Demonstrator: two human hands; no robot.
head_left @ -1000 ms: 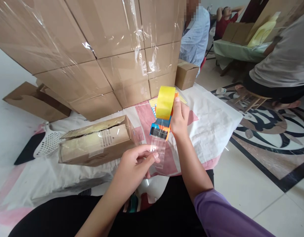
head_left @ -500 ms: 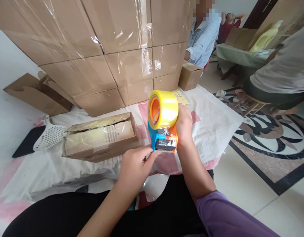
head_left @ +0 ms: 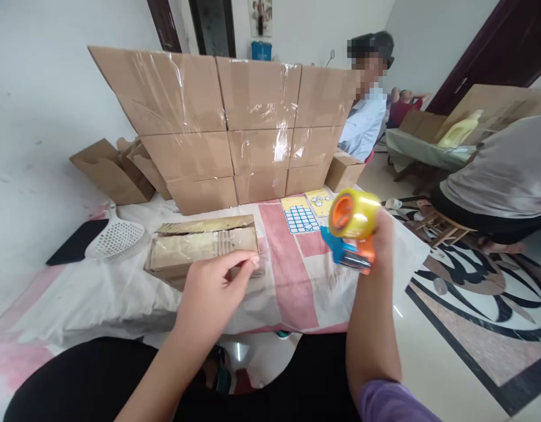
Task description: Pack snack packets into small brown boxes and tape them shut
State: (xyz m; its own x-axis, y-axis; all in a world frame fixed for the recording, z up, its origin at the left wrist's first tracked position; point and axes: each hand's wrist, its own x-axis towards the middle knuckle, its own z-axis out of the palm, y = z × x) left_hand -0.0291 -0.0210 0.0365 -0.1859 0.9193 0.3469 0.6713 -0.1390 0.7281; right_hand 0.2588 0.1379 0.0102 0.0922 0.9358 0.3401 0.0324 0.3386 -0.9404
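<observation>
In the right of the middle of the frame, one tape dispenser (head_left: 351,252) with one yellow roll (head_left: 364,214) is held by the right hand (head_left: 383,231); the fingers are wrapped about its far side, partly hidden and blurred. It is lifted above the cloth-covered desk (head_left: 292,281), perhaps so that the roll is not dragged on the cloth. Near the centre, the thumb and index finger of the left hand (head_left: 220,278) are pinched on what seems a short clear strip (head_left: 264,265), probably by its edge because tape sticks easily. Beside this hand, left of centre, one worn carton (head_left: 182,249) is laid within reach, with a gap along its top. Behind it, nine carton faces (head_left: 259,149) are counted, in three rows of three; under shiny film or tape they are presumably stacked closely so that they stand firm. One smaller carton (head_left: 344,170) is placed at their right end. At the left, one white perforated object (head_left: 116,234) is rested partly over one black flat object (head_left: 74,246). Three other people are seen at the right: one in blue (head_left: 367,123), one in red (head_left: 402,108), one in grey (head_left: 505,161).
</observation>
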